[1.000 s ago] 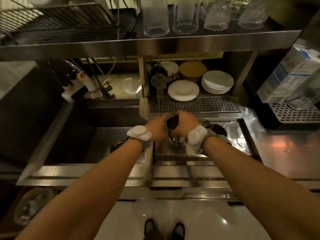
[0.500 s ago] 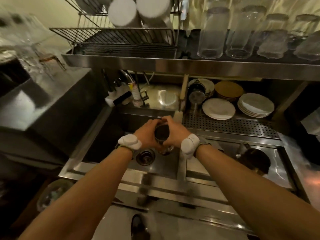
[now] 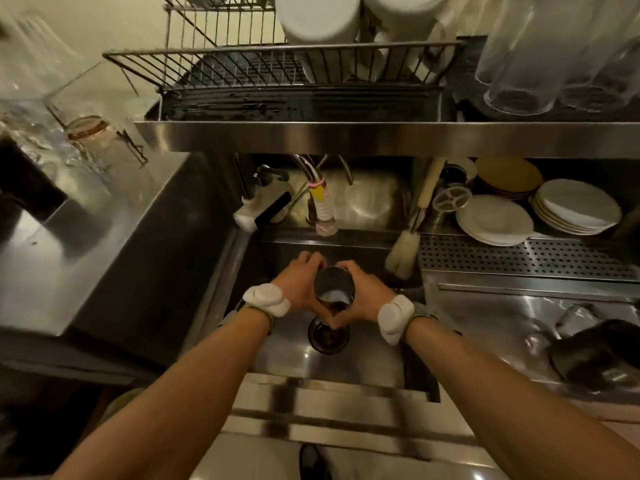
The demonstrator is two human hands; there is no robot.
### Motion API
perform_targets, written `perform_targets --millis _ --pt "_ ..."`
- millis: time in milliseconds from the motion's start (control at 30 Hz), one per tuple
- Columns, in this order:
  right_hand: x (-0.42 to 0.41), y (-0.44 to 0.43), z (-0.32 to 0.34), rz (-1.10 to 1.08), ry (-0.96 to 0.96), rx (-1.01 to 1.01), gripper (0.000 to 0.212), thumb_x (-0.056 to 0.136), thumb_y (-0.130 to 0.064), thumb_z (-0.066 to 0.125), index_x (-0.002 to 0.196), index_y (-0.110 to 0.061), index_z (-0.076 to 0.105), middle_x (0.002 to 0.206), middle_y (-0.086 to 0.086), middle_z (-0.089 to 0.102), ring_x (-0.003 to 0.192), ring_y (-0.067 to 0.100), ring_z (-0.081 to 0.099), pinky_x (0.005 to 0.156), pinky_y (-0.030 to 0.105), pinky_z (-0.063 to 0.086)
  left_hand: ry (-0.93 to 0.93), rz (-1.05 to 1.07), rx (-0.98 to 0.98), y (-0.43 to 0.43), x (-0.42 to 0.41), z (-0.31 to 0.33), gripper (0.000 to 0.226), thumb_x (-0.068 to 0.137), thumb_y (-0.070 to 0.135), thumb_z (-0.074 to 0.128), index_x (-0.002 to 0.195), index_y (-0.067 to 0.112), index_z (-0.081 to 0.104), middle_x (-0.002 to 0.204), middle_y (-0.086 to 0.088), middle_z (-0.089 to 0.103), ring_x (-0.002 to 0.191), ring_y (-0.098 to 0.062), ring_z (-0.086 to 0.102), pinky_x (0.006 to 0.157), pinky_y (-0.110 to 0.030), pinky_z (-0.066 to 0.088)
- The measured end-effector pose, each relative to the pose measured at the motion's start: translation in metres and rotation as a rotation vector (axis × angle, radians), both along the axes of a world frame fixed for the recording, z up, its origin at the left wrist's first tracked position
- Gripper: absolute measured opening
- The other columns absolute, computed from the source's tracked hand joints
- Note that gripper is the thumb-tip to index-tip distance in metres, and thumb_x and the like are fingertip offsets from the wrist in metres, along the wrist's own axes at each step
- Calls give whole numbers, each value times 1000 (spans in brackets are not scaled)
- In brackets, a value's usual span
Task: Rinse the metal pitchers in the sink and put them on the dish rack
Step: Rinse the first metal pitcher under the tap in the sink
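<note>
While cupped from both sides, metal pitcher (image 3: 334, 285) upright, mouth up, long axis vertical, hanging right above the drain (image 3: 329, 336) in the left basin of the sink (image 3: 374, 358). Pale patch inside at the bottom; liquid or glare, can't tell. Handle hidden.

Left hand (image 3: 298, 289) on the left wall, right hand (image 3: 365, 297) on the right wall. Fingers (image 3: 313, 260) of both curled round the body toward the far side, hands meeting on the near side below it. Clamped on the pitcher only, nothing else held. Symmetric grip, neither hand nearer.

Faucet nozzle (image 3: 323, 216) just far of the pitcher and higher, apart from it. No stream visible. Judging by that: needs a short shift far to get the mouth under the nozzle, probably with one hand freed for the tap.

Dish rack (image 3: 277, 69) far and well above, on the shelf (image 3: 346, 136) over the sink; white cups (image 3: 318, 19) in its right part. Means lifting along the pitcher's axis, then far over the shelf lip. Likely snags: that lip, and wet steel slipping.

Brush (image 3: 401, 251) leaning at the basin's far right corner, near the right hand, not touching. Dark blurred items in the right basin; more pitchers or not, can't tell.
</note>
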State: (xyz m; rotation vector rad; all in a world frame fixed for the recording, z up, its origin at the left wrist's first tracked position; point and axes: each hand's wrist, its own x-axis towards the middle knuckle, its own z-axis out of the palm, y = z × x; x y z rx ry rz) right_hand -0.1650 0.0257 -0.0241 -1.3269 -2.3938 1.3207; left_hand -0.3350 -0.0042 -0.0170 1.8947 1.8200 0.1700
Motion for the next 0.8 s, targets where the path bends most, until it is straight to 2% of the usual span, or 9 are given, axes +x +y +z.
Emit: perform_targets --millis 100,233,300,400,433,533,633,733,800 --pt "-9 2 -8 -33 42 -20 101 53 -24 91 138 -25 35 128 -2 56 118 16 53 94 21 42 -25 -46 -61 9 -11 -6 84 44 35 93 108 17 42 113 -5 44 91 -21 54 83 -36 51" --pt "-11 8 -14 -53 50 -68 89 53 -25 92 128 -26 43 120 -6 58 110 9 53 91 20 43 -60 -88 -111 18 -16 -16 80 48 28 93 109 16 41 115 -8 45 98 -24 55 90 -41 51" --pt "-12 10 -17 -71 52 -71 86 55 -23 91 127 -25 43 117 -6 58 108 10 54 88 20 45 -59 -83 -132 23 -21 -17 88 53 23 91 123 17 40 125 -10 46 108 -25 55 95 -39 50" --pt "-12 20 -27 -147 70 -70 83 60 -20 88 129 -20 42 119 2 59 111 20 58 87 23 45 -24 -50 -146 31 -37 -16 109 61 24 87 148 19 21 144 -11 41 131 -27 45 107 -40 42" --pt "-13 23 -28 -176 69 -63 84 62 -19 87 131 -17 40 121 5 59 113 22 58 87 23 45 10 -17 -119 33 -43 -14 105 65 28 84 149 20 21 146 -10 41 134 -27 43 109 -40 40" --pt "-19 35 -34 -227 84 -23 86 65 -18 85 135 -14 36 125 7 57 115 25 56 88 22 44 108 169 71 45 -61 2 77 78 40 71 143 21 34 143 -9 45 129 -28 47 106 -42 42" --pt "-27 41 -32 -248 110 -16 94 65 -19 86 141 -14 31 131 8 54 120 26 53 91 22 41 178 283 282 62 -72 29 56 91 35 57 140 16 38 140 -13 45 125 -32 50 101 -41 44" --pt "-31 43 -34 -233 109 14 92 64 -21 87 139 -12 36 131 8 56 121 25 54 93 22 41 263 348 353 86 -76 53 47 96 31 46 138 12 40 139 -17 46 118 -38 54 94 -42 46" --pt "-33 46 -34 -251 110 26 88 63 -22 87 136 -12 40 130 7 57 119 24 55 93 22 42 381 331 313 110 -80 60 41 99 26 40 134 5 45 136 -20 50 120 -38 52 96 -41 43"
